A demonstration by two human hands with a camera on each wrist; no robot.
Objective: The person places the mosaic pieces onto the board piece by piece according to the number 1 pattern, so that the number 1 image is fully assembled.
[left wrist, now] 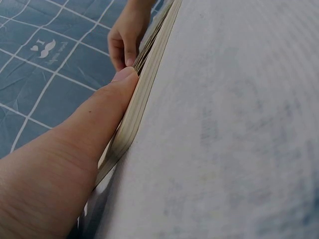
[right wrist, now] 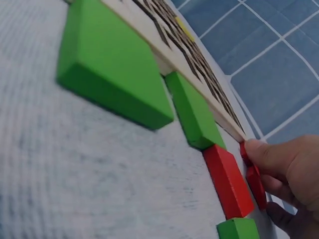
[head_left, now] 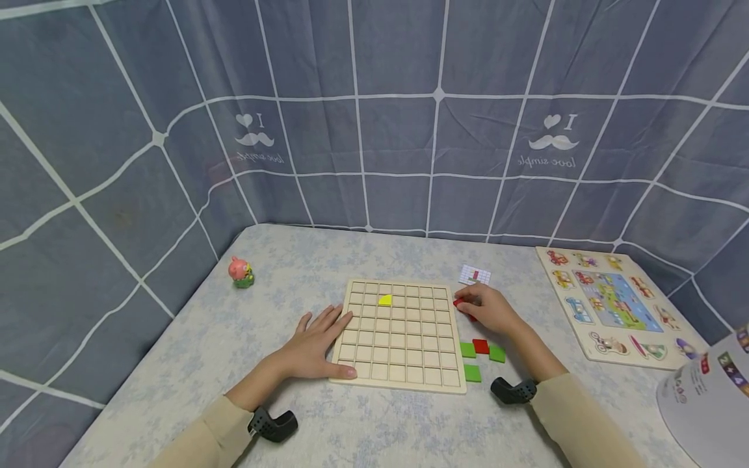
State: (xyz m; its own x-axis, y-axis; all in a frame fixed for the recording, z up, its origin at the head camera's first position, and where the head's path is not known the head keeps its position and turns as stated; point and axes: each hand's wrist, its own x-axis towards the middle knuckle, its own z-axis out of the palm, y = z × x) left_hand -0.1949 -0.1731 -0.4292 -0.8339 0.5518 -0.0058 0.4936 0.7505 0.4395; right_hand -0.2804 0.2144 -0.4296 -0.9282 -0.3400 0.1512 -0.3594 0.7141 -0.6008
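A wooden grid board (head_left: 404, 340) lies flat on the table, with one yellow quarter-round piece (head_left: 385, 299) in an upper-left cell. My left hand (head_left: 313, 348) rests along the board's left edge, fingers spread and thumb over the lower left corner. Just off the upper right side of the board, my right hand (head_left: 488, 309) pinches a red piece (right wrist: 244, 153) between thumb and fingers. Another red piece (right wrist: 255, 186) lies under those fingers, partly covered. Nearer me, a red square tile (head_left: 480, 346) sits among green tiles (head_left: 473, 373) beside the board.
A small printed card (head_left: 474, 274) lies behind my right hand. To the right are a picture puzzle board (head_left: 632, 344) and a white cylindrical tub (head_left: 702, 403). A pink and green figurine (head_left: 240, 272) stands far left. A grid-patterned curtain (head_left: 398, 136) hangs behind the table.
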